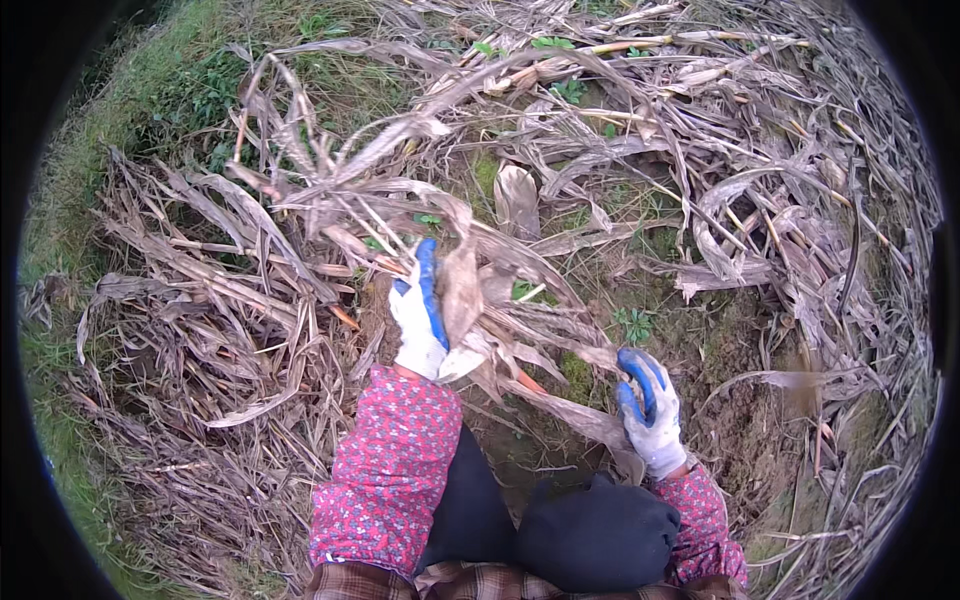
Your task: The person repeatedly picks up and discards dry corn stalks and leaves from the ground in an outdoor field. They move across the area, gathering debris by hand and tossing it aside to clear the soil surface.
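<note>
Dry corn stalks with withered leaves lie in front of me, pale brown and tangled. My left hand, in a white glove with blue coating, is closed around some of these stalks, which spread up and to the left. To the right and lower, my right hand wears a matching glove. Its fingers are curled beside the ends of long dry leaves; whether it grips them cannot be told. An orange-tinted stalk piece shows between the hands.
A thick heap of dry stalks lies at the left, and more stalks curve along the right. Green grass borders the left edge. Bare soil shows right of my right hand. My dark-clad knees are close below.
</note>
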Available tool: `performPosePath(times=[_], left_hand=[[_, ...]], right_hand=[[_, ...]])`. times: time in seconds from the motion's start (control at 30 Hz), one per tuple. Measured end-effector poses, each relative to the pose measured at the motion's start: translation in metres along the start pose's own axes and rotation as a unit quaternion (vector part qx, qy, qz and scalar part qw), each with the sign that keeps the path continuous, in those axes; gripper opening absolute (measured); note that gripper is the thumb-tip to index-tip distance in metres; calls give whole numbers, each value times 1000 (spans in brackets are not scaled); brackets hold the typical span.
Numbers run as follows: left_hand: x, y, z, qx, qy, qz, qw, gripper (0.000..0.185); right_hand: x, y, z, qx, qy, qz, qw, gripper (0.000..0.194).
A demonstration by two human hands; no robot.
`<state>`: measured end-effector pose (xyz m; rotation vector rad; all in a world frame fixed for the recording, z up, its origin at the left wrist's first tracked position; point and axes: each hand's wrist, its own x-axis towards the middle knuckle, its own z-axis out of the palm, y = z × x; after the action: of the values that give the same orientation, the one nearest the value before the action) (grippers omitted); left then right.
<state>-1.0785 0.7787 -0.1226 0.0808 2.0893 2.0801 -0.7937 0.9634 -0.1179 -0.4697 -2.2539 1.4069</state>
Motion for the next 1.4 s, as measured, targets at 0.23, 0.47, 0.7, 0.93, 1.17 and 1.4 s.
performPosePath(times=[0.23,0.47,0.7,0.93,1.17,1.4], left_hand=[[111,300,-427,323,387,141,852,40],[74,125,-426,168,354,-27,920,19],[41,-45,-259,229,-44,-233,944,20],[-2,-14,-66,299,-343,-144,879,49],[-30,-1,-31,346,-381,-151,844,51],[-67,-3,21,342,-443,-96,823,51]], right_hand=[[-50,47,-46,-52,60,122,989,29],[-60,53,-57,-139,64,149,977,30],[-46,68,-140,-311,210,54,925,38],[-70,165,-249,-557,256,267,744,76],[19,209,-289,-649,213,194,704,78],[2,213,-327,-476,221,236,818,57]])
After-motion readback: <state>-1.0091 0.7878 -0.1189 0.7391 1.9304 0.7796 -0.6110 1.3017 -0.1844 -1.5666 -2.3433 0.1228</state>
